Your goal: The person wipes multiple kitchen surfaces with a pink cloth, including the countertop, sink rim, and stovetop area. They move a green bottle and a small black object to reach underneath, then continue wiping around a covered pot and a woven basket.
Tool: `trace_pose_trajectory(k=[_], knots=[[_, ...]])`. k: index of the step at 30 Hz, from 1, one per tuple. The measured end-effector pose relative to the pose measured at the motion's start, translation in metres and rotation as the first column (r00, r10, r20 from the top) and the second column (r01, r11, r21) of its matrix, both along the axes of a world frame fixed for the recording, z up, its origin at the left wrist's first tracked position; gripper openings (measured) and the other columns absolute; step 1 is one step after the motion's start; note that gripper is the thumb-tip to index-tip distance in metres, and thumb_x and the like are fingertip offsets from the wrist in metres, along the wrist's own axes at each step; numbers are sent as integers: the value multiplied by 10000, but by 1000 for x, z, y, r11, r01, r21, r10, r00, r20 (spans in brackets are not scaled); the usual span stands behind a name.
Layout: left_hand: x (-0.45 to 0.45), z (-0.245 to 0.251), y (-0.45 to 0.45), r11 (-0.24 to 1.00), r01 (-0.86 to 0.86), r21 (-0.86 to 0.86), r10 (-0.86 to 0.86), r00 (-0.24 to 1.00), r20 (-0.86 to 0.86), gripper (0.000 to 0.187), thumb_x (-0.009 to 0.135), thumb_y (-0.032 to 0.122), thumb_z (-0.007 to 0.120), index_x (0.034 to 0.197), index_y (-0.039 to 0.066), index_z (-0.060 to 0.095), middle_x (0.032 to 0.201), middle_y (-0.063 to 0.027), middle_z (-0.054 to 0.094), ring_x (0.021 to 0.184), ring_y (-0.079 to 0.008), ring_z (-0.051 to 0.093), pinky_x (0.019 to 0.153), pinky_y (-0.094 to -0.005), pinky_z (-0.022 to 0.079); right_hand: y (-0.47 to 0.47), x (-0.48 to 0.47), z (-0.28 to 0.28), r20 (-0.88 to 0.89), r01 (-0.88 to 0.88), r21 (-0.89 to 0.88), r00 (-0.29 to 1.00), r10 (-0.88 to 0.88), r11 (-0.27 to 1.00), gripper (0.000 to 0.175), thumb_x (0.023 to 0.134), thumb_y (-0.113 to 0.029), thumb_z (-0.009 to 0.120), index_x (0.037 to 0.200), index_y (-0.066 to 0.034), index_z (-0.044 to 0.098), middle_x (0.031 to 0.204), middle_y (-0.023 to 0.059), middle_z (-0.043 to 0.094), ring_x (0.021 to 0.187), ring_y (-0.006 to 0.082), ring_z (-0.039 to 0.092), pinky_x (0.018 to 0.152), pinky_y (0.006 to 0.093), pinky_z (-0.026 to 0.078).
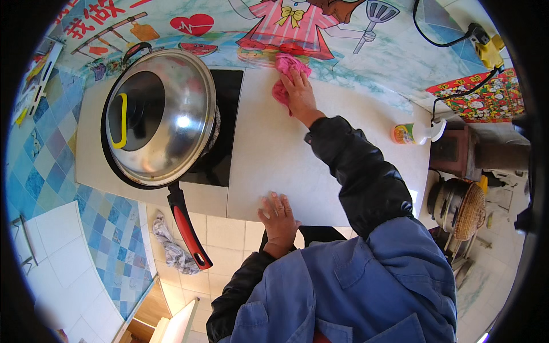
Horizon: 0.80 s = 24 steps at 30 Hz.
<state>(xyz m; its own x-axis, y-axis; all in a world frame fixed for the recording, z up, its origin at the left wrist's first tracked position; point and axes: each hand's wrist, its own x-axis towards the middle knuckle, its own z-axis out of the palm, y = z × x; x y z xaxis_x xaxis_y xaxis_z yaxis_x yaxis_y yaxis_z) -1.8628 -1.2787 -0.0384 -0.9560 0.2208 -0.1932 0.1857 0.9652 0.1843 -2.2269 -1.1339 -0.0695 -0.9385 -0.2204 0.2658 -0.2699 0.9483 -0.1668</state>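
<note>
My right hand (301,94) presses a crumpled pink cloth (286,64) against the decorated backsplash, where the wall meets the countertop (283,154). Part of the cloth hangs below my fingers onto the counter. At the counter's front edge, my left hand (279,218) rests with its fingers spread on the surface, holding nothing. To the left stands a wok (107,128) under a domed steel lid (184,94) with a yellow-trimmed knob. Beneath it is a black glass cooktop (229,107). The wok's red and black handle (186,231) juts out past the counter's front edge.
A pump bottle (409,133) is near the counter's right end. Stacked pots with a woven lid (469,210) stand beyond it. A yellow plug adapter (489,49) with black cords is on the right wall. A crumpled grey cloth or bag (176,248) lies below the wok handle.
</note>
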Motion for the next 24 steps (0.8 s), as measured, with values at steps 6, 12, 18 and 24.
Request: trace_pose_trajectory(k=[6, 12, 18, 24], knots=[[0, 0, -2, 999, 0, 32, 2, 998, -60, 1159, 656, 528, 859, 1539, 13, 312, 1601, -277, 258, 1416, -547, 305, 1011, -699, 342, -107, -16, -22, -61, -155, -691, 986, 157, 706, 575, 851, -150, 690, 1403, -120, 533, 1387, 176, 550, 1311, 378, 504, 1078, 490, 439], [2, 0, -5, 999, 1, 52, 3, 996, -91, 1150, 658, 535, 852, 1537, 15, 323, 1605, -270, 261, 1429, -533, 298, 1019, -695, 338, -130, 49, 5, -147, -464, -3, 876, 459, 886, 605, 844, -122, 642, 1425, -25, 503, 1493, 121, 478, 1437, 333, 372, 1225, 485, 255], [3, -1, -5, 998, -9, 56, 15, 993, -116, 1141, 652, 546, 847, 1538, 36, 340, 1611, -257, 261, 1434, -522, 296, 1022, -694, 335, -104, 127, 22, 15, -554, -27, 832, 554, 832, 609, 858, -109, 584, 1460, -92, 489, 1551, 127, 402, 1449, 325, 357, 1211, 464, 291], [6, -2, -13, 999, 10, 38, -5, 990, -140, 1087, 670, 543, 837, 1548, 109, 364, 1620, -205, 288, 1446, -462, 315, 1049, -641, 327, -30, 119, 10, 60, -264, -20, 962, 265, 964, 723, 772, -62, 681, 1463, -164, 492, 1575, 159, 355, 1410, 416, 383, 1147, 459, 378]])
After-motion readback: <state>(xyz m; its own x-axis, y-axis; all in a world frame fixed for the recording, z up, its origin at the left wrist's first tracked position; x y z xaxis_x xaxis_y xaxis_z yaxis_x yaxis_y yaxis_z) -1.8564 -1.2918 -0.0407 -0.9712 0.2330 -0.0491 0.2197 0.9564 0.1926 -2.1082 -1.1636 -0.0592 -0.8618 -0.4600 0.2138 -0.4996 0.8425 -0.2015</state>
